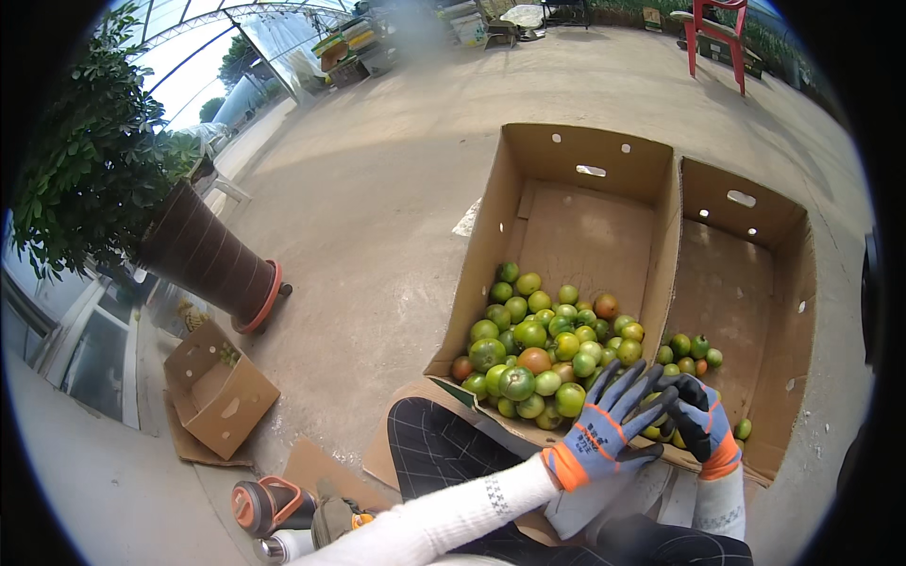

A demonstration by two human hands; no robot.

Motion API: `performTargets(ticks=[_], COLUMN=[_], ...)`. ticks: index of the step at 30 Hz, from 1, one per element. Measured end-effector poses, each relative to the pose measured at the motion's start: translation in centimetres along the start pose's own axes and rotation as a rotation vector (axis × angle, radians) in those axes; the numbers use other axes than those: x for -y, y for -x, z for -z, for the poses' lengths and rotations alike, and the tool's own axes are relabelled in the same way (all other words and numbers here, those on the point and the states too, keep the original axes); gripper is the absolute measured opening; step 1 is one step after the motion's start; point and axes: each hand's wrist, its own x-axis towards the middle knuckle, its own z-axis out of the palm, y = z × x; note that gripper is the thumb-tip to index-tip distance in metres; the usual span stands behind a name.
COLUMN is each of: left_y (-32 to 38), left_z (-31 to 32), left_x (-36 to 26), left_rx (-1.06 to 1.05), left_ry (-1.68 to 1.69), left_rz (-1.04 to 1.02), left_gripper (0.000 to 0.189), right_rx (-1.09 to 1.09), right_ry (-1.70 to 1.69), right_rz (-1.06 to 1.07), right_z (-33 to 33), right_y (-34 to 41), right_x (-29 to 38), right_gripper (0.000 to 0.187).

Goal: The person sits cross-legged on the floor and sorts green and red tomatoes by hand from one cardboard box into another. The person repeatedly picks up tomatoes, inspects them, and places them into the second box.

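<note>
A large cardboard box (594, 212) stands before me, its near part full of green and a few reddish tomatoes (529, 336). Against its right side is a second cardboard box (743, 283) with several small tomatoes (681, 345). My left hand (612, 428), in a blue-grey glove with orange trim, spreads its fingers over the near right corner of the large box. Beside it my right hand (697, 417), gloved alike, curls its fingers near the left fingertips, over the near edges of both boxes. Whether the right hand holds a tomato is hidden by its fingers.
A potted plant in a tall brown pot (212, 255) stands on the left. Below it is a small cardboard box (223, 396). Near my legs lie a dark jug with an orange handle (272, 506) and a white bottle (290, 545). A red chair (732, 49) stands far right.
</note>
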Motion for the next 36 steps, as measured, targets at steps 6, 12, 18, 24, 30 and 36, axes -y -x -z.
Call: performTargets(ticks=[6, 12, 18, 24, 30, 36], left_y=[0.6, 3.7, 6.0, 5.5, 5.2, 3.5], left_z=[-0.1, 1.6, 0.8, 0.8, 0.8, 0.3], left_x=[1.5, 7.4, 9.1, 7.5, 6.8, 4.7], left_rx=[-0.131, -0.215, -0.064, 0.121, 0.053, 0.006], left_ry=[-0.024, -0.099, -0.327, -0.494, -0.468, -0.229], left_rz=[0.104, 0.446, 0.420, 0.407, 0.364, 0.195], left_gripper=[0.065, 0.050, 0.055, 0.067, 0.075, 0.088], right_rx=[0.129, -0.308, 0.021, 0.170, -0.006, -0.281], right_ry=[0.072, 1.508, 1.632, 1.924, 1.742, 0.121], right_rz=[-0.065, -0.492, -0.969, -0.851, -0.841, -0.096], right_z=[0.7, 15.8, 19.1, 16.3, 16.7, 11.2], right_y=[-0.5, -1.0, -1.4, -2.1, -1.6, 0.5], right_x=[0.4, -3.0, -10.1, -11.2, -6.9, -2.0], right_gripper=[0.036, 0.048, 0.064, 0.054, 0.054, 0.042])
